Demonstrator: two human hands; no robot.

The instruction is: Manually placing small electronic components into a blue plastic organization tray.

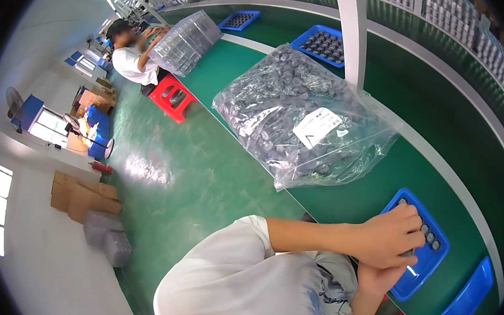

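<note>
Both hands meet over a blue plastic tray [417, 277] on the green bench. My left hand [391, 235] is closed, its fingers curled down over the tray, with a bit of a small grey part [408, 253] showing at the fingertips. Below and against it is my right hand [380, 279], palm side partly turned up; its fingers are mostly hidden behind the left hand. Inside the tray, a row of small round dark-grey parts [430, 237] runs along the far side, partly covered by my left hand.
A large clear bag [262, 99] of dark parts lies left of the tray. Another blue tray [471, 293] sits at right. Beyond the bag stand a white post [353, 41] and a filled blue tray [315, 31]. Farther off, a person sits by stacked clear trays [187, 43].
</note>
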